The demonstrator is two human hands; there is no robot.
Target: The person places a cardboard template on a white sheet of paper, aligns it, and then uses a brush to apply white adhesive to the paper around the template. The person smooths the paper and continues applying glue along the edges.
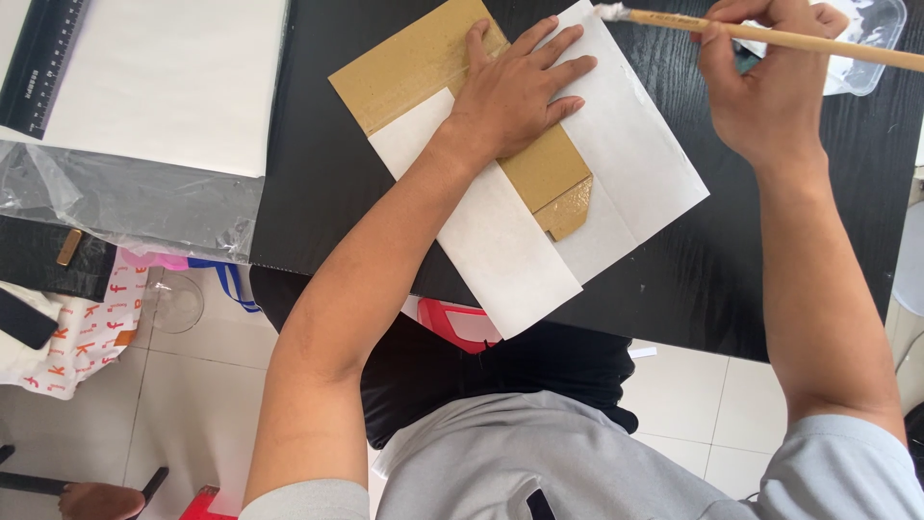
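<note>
Nearest the person, the white paper [525,270] hangs a little past the edge of the black table [318,193]. It looks thin, light and floppy, likely to slide or crease if pushed from one corner, so a flat palm seems the sound way to keep it still.

On it lies the cardboard [423,63], a brown, stiff, flat piece set at a slant, its far end bare and its near end shiny, perhaps with glue or tape (too small to tell which). Paper flaps are folded over it from both sides. It is rigid enough to lift by an edge, though pressing suits it better here.

The left hand [515,91] lies open, fingers spread, flat across the cardboard and the right flap.

Further off, the right hand [765,82] is closed around a wooden brush [770,37], held like a pen well along the handle, the whitish bristles pointing left above the paper's far corner. The brush is light and slim; a pinch grip does.

Behind it sits a clear tray [871,43].
</note>
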